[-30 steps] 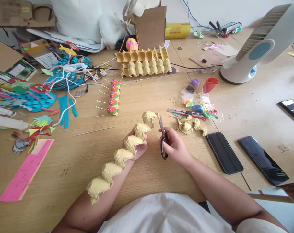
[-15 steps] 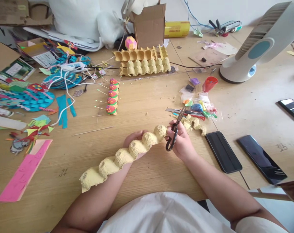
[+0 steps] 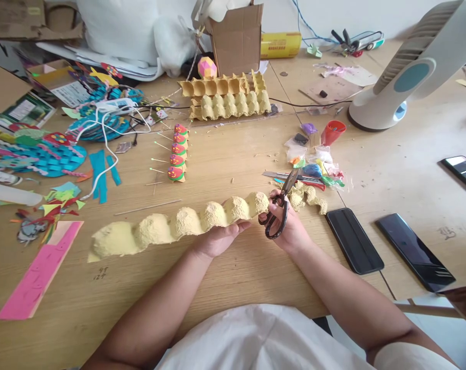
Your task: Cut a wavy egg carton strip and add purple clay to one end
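Observation:
A pale yellow strip of egg carton [image 3: 188, 222], with several bumps facing up, stretches across in front of me, its wider end to the left. My left hand [image 3: 218, 241] is closed on its lower edge from below; some of the fingers are hidden behind the strip. In my right hand [image 3: 293, 229] is a pair of black-handled scissors [image 3: 276, 218], blades pointing up and away and spread slightly at most. The right fingertips are also at the strip's narrow right end. Beyond them lie curled egg carton scraps [image 3: 310, 197].
Painted red-and-green egg carton pieces [image 3: 178, 160] with pins stand in a row. Behind are egg cartons [image 3: 236, 105]. To the right lie a utility knife [image 3: 290, 178], bagged clay [image 3: 313, 169], a red cup [image 3: 333, 133], phones [image 3: 354, 240] and a white fan [image 3: 394, 87]. Paper crafts crowd the left.
The strip's left end has swung up and away, so it lies flatter across my view. My left hand has turned with it and shows more. The scissors have rotated slightly, their handles further apart.

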Motion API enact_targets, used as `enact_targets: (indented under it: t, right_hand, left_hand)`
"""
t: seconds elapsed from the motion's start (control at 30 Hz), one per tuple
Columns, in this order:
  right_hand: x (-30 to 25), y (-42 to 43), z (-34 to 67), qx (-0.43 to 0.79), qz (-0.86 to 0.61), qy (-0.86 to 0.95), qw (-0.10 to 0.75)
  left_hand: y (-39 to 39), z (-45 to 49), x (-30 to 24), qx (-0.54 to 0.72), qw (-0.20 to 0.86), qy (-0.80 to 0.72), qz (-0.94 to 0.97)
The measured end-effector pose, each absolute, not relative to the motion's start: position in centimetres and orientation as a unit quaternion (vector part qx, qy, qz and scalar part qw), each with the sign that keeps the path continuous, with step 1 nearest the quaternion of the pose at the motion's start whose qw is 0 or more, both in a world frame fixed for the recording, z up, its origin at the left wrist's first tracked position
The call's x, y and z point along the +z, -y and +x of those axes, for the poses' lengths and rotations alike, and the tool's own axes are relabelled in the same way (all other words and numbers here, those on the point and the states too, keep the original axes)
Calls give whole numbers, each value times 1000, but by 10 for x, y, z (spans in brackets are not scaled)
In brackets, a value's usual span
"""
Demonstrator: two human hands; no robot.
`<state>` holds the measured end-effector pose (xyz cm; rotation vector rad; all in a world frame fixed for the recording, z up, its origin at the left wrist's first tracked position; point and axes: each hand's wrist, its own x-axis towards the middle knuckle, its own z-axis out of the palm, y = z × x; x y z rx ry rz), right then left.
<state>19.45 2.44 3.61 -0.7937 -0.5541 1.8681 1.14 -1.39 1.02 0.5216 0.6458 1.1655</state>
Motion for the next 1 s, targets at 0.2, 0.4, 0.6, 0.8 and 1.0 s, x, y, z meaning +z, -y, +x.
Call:
enact_targets:
  t: [0.2,0.4,0.6,0.8,1.0]
  right_hand:
    - [27,-25,193,743,-313,296,512]
    - [25,-24,193,672,-344,410,512]
    - [24,-22,196,599,-400,523,455]
    - [19,-20,202,393,-427,725,370]
    - [21,-19,200,299,-418,779,359]
  left_hand:
    - [12,15,12,560,730,-293,259]
    - [8,14,11,584,733,-301,177]
    - [4,9,17,609,728,-292,118]
    - [2,8,18,622,716,-312,62]
    - [3,9,18,621,712,-324,49]
